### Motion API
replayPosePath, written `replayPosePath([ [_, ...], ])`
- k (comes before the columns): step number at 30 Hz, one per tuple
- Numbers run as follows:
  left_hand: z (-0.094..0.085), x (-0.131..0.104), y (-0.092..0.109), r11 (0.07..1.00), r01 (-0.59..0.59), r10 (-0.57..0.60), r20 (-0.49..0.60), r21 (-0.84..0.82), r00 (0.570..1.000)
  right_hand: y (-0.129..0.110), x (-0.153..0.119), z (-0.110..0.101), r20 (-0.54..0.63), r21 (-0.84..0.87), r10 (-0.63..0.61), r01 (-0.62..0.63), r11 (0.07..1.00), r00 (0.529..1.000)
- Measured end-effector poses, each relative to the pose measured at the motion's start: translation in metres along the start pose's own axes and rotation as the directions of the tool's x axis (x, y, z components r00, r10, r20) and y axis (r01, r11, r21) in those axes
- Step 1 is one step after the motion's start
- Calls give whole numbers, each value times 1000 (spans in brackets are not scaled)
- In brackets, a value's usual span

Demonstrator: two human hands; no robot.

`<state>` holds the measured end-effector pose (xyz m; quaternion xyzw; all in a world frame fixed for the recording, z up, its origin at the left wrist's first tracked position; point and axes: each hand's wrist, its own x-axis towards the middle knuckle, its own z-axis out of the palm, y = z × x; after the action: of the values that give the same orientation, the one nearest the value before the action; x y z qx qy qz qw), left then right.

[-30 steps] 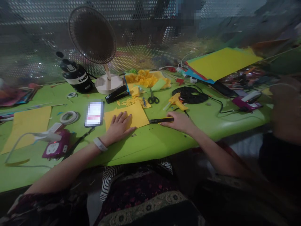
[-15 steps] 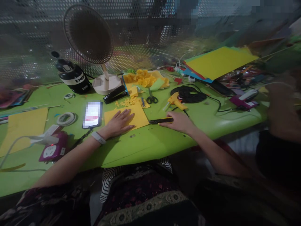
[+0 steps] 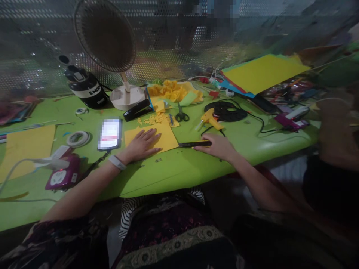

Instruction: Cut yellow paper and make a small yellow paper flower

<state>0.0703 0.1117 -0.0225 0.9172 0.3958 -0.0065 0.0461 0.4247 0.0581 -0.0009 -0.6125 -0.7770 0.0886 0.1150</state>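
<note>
My left hand [image 3: 144, 145] lies flat, fingers spread, on a sheet of yellow paper [image 3: 168, 137] at the middle of the table. A black and yellow utility knife [image 3: 189, 144] lies at the sheet's right corner, its tip close to or touching the paper edge. Its far end is in the closed fingers of my right hand [image 3: 217, 146], low against the table top. Small yellow paper scraps [image 3: 154, 119] are scattered just behind the sheet. Beyond my right hand rests a yellow glue gun [image 3: 211, 118], and black scissors [image 3: 182, 116] lie to its left.
A phone [image 3: 110, 133], a tape roll [image 3: 78, 138] and a purple power socket [image 3: 63, 173] are on the left. Behind stand a fan [image 3: 123, 98], a bottle [image 3: 88, 91] and a stapler [image 3: 137, 110]. Yellow paper flowers [image 3: 171, 90] and stacked coloured sheets [image 3: 263, 73] lie farther back.
My right hand has shifted slightly to the right along the table with the utility knife. My left hand stays flat on the paper. The view has tilted a little.
</note>
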Motion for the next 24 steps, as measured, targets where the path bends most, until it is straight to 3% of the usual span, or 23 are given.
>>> replayPosePath([
  [24,0,1,0,999,3,-4,-9,-37,1000,-15,-8,8,-29,-14,-3,2,1000,1000],
])
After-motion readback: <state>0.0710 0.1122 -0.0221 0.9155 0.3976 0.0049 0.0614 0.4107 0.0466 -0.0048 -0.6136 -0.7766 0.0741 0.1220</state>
